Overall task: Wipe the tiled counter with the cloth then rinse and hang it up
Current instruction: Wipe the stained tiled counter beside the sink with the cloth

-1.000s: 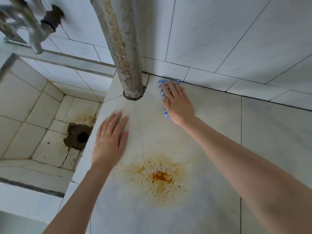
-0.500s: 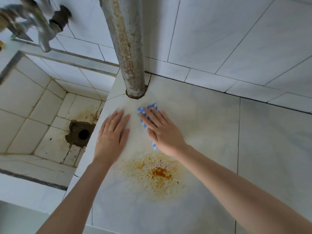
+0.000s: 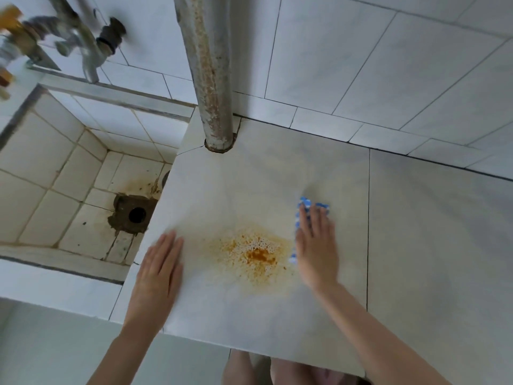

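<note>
A blue and white cloth [image 3: 304, 204] lies flat on the pale tiled counter [image 3: 430, 245], mostly hidden under my right hand [image 3: 316, 251], which presses it down with straight fingers. The cloth sits just right of an orange-brown foamy stain [image 3: 252, 254] in the middle of the counter. My left hand [image 3: 158, 276] rests flat on the counter near its left edge, to the left of the stain, holding nothing.
A rusty vertical pipe [image 3: 211, 79] goes down into the counter at the back. Left of the counter is a sunken tiled basin [image 3: 55, 168] with a dark drain hole [image 3: 136, 214] and a metal tap [image 3: 83, 43] above it. White wall tiles run behind.
My right hand slid the cloth from the back wall toward the pipe base, then across to the right of the stain. My left hand has shifted nearer the front edge.
</note>
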`<state>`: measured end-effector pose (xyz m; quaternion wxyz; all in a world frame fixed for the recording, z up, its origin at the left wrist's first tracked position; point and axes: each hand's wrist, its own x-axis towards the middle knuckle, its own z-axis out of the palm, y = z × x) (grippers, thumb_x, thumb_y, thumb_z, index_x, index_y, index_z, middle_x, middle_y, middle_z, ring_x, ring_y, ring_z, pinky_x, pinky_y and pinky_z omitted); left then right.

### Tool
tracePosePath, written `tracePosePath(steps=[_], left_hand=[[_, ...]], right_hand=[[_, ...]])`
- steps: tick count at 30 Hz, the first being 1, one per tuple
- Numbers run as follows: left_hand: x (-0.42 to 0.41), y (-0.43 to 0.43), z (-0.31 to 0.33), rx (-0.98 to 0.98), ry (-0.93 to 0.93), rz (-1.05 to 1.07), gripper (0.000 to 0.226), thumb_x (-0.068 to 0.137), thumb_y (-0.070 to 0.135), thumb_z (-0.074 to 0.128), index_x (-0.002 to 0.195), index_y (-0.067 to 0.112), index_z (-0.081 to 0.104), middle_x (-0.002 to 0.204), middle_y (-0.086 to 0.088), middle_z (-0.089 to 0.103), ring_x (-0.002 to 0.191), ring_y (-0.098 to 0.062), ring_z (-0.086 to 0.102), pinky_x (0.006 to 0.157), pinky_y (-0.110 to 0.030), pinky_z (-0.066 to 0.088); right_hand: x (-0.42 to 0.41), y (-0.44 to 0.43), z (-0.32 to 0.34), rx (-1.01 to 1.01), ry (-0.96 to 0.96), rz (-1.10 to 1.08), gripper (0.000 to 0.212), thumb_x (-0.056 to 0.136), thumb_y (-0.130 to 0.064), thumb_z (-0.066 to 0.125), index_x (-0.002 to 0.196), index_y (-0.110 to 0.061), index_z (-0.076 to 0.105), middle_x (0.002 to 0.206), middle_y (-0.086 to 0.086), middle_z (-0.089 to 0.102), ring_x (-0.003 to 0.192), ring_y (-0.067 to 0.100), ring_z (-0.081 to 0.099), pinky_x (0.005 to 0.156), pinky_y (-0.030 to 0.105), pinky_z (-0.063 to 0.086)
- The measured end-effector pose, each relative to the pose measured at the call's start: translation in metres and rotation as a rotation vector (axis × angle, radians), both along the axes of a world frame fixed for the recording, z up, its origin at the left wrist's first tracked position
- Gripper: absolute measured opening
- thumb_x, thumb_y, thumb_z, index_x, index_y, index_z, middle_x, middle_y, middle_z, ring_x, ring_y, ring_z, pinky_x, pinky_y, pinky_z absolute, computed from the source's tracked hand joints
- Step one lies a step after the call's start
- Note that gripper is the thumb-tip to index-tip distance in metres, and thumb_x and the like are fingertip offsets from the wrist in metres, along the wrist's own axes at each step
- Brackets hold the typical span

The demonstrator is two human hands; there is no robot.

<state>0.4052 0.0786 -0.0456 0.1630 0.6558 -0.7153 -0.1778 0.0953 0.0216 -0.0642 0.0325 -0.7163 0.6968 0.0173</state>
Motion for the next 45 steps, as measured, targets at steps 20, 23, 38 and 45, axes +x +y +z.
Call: tracePosePath(steps=[20,23,38,45], left_hand=[[0.015,0.018,-0.009,0.019,-0.163,0.000,0.052,0.099,0.035,0.021,0.146,0.015,0.030,0.155,0.000,0.026,0.143,-0.014,0.022,0.117,-0.035,0.016],[0.015,0.018,-0.010,0.018,-0.170,0.004,0.052,0.098,0.034,0.022,0.147,0.015,0.029,0.155,0.001,0.024,0.143,-0.013,0.021,0.118,-0.033,0.014],[0.014,0.018,-0.007,-0.005,-0.176,-0.028,0.053,0.099,0.032,0.022,0.145,0.008,0.031,0.153,-0.006,0.028,0.143,-0.017,0.020,0.119,-0.033,0.011],[0.012,0.018,-0.007,-0.002,-0.188,-0.027,0.053,0.098,0.031,0.022,0.145,0.007,0.032,0.153,-0.006,0.028,0.143,-0.017,0.021,0.119,-0.030,0.009]], right_hand=[[-0.043,0.060,0.001,0.043,0.169,-0.035,0.051,0.073,-0.006,0.072,0.120,0.005,0.055,0.155,0.017,0.019,0.140,0.043,0.016,0.110,0.053,0.014],[0.007,0.082,0.001,-0.008,0.128,-0.008,0.049,0.089,-0.013,0.044,0.136,0.001,0.044,0.153,0.018,0.021,0.140,0.043,0.018,0.113,0.052,0.014],[0.000,0.124,0.002,0.056,-0.053,-0.115,0.054,0.097,-0.028,0.019,0.150,-0.016,0.016,0.158,0.008,0.012,0.146,0.028,0.007,0.114,0.044,0.015],[-0.003,0.182,0.003,0.067,-0.032,-0.494,0.057,0.097,-0.027,0.031,0.149,-0.006,0.017,0.158,0.015,0.004,0.145,0.033,0.003,0.117,0.048,0.011]])
